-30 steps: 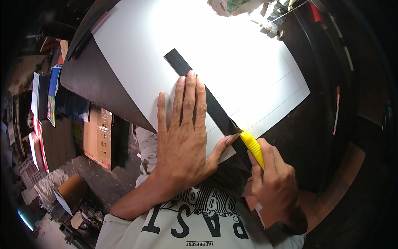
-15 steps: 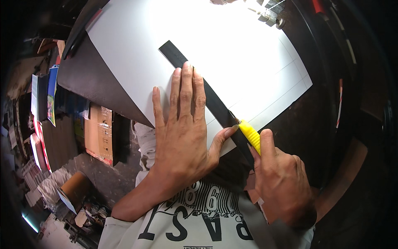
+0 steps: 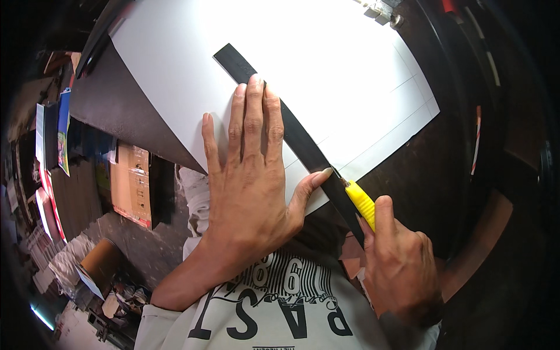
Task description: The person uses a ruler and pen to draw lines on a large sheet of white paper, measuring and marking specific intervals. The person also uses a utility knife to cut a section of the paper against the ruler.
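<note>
A black straightedge lies slantwise across a large white sheet, its near end reaching past the sheet's edge toward me. My left hand is flat and open, with fingertips and thumb resting on the straightedge and its little finger spread over the sheet. In my right hand is a yellow utility knife. Its blade touches the right edge of the straightedge beside my left thumb tip, near the sheet's near edge. Thin lines run across the right part of the sheet. Glare washes out the sheet's far part.
Under the sheet is a dark table. Metal fittings stand at the sheet's far right. On the left, lower down, are a cardboard box, a brown roll and stacked boards. A thin striped stick lies at the right.
My right hand has drawn the knife toward me along the straightedge's right edge. The left hand still presses in the same place on the straightedge. The whole view has shifted slightly.
</note>
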{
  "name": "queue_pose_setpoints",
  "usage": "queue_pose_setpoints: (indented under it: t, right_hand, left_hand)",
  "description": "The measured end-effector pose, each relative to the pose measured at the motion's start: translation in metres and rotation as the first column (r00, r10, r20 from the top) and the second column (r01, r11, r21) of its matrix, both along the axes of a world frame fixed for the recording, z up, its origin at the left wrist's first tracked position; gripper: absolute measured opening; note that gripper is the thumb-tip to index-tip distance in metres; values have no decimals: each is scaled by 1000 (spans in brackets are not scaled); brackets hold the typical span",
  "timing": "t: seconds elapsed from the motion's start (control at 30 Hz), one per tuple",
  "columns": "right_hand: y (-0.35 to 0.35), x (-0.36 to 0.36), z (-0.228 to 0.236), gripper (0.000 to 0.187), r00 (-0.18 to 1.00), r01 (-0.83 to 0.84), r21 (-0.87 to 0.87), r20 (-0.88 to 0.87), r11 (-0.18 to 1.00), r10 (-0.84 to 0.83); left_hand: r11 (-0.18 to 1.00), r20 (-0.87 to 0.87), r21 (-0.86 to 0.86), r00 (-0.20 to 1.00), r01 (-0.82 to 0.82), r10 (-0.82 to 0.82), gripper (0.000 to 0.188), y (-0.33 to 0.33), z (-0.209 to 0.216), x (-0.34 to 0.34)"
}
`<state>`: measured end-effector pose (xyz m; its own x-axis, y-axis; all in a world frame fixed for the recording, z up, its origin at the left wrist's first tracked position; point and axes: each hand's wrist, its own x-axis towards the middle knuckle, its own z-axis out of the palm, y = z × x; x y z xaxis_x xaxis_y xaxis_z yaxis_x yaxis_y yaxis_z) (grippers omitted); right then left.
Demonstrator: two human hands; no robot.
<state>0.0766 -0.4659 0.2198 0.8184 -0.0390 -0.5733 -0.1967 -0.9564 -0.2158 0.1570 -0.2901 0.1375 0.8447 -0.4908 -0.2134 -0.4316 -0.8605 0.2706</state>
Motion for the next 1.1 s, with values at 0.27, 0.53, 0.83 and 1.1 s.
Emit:
queue_pose_setpoints:
  t: [0.27,0.53,0.83,1.1]
  right_hand:
    - [-8,-13,0,30,999,-15,46,-31,999,16]
    - [-27,-52,-13,37,924,196,284,268,939,-274]
    - [1,-93,-13,39,696,580,327,278,747,-662]
    - [11,-74,-20,35,682,561,335,332,757,-652]
  left_hand:
    - [1000,8,13,1000,-6,6,104,1,-2,-2]
    - [999,52,4,998,44,-44,109,16,-16,3]
    - [990,63,-134,998,36,-28,95,26,-10,4]
    - [973,38,-92,978,209,-207,74,112,16,19]
